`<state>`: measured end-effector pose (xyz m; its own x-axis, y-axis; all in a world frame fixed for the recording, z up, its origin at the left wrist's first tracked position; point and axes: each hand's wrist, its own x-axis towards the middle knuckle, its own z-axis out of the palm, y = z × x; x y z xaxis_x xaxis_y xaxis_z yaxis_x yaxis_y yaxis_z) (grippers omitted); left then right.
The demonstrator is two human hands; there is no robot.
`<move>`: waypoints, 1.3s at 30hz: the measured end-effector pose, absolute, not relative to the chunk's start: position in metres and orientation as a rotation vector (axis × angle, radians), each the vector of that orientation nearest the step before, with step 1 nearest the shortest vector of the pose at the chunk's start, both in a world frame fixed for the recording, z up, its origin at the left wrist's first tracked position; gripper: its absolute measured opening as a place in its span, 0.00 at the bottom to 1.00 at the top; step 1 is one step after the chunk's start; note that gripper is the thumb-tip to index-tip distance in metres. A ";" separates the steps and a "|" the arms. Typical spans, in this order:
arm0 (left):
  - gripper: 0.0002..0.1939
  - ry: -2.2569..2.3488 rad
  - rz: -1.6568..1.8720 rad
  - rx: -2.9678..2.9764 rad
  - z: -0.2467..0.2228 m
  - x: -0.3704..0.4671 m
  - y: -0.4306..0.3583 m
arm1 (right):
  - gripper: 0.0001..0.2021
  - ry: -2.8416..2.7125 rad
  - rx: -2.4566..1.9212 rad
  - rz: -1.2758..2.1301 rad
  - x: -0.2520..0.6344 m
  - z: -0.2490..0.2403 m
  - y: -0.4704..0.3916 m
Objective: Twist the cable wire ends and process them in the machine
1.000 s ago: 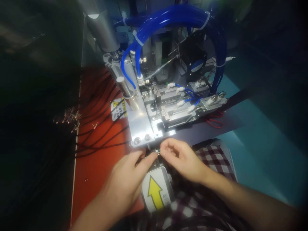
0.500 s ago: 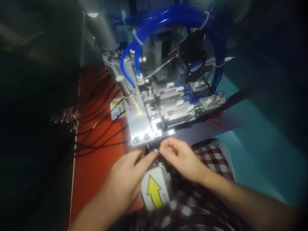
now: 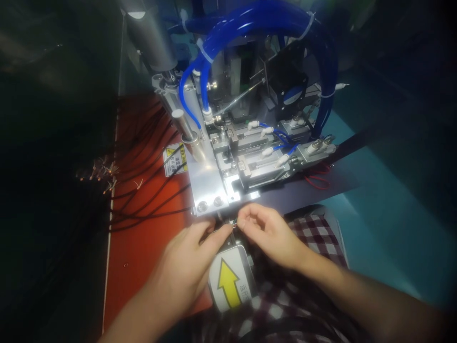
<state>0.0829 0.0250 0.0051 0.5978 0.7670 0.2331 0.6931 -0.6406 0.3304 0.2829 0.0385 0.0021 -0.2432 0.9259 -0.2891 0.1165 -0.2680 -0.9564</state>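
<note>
Just below the front edge of a metal machine plate (image 3: 209,183), my two hands nearly meet. My left hand (image 3: 194,252) is closed, its thumb pointing right at a small metallic piece (image 3: 234,225) whose shape is too small to make out. From the right, my right hand (image 3: 267,233) pinches at the same small piece with thumb and forefinger, its other fingers curled. Under the hands is a white label with a yellow arrow (image 3: 229,283). Black cables (image 3: 150,216) with bare copper ends lie to the left, some running under the plate.
Metal slides with white fittings (image 3: 264,166) stand behind the hands, under a thick loop of blue tubes (image 3: 264,21). An upright cylinder (image 3: 153,45) rises at the back left. An orange-red surface (image 3: 139,276) spreads left, with a warning label (image 3: 174,159). Thin red wires hang at right.
</note>
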 end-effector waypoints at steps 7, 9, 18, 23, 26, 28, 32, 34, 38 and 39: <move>0.20 1.215 0.528 2.627 0.005 0.082 0.025 | 0.04 -1.269 -1.384 1.608 0.282 0.003 0.037; 0.20 1.222 0.516 2.619 0.005 0.082 0.025 | 0.04 -1.210 -1.403 1.655 0.281 0.003 0.038; 0.20 1.221 0.531 2.604 0.003 0.081 0.022 | 0.05 -1.159 -1.452 1.567 0.282 0.007 0.033; 0.19 1.221 0.524 2.594 0.004 0.082 0.024 | 0.04 -1.202 -1.459 1.446 0.276 0.005 0.031; 0.19 1.216 0.529 2.601 0.003 0.082 0.025 | 0.04 -1.192 -1.477 1.425 0.276 0.004 0.033; 0.19 1.212 0.530 2.601 0.002 0.082 0.025 | 0.04 -1.186 -1.482 1.432 0.276 0.004 0.033; 0.19 1.208 0.508 2.596 0.002 0.080 0.024 | 0.04 -1.172 -1.484 1.479 0.276 0.006 0.034; 0.19 1.210 0.495 2.593 0.002 0.080 0.023 | 0.05 -1.167 -1.496 1.486 0.275 0.006 0.034; 0.20 1.218 0.507 2.586 0.002 0.080 0.023 | 0.04 -1.151 -1.514 1.479 0.275 0.008 0.036; 0.20 1.224 0.510 2.581 0.002 0.080 0.023 | 0.04 -1.145 -1.508 1.492 0.275 0.008 0.037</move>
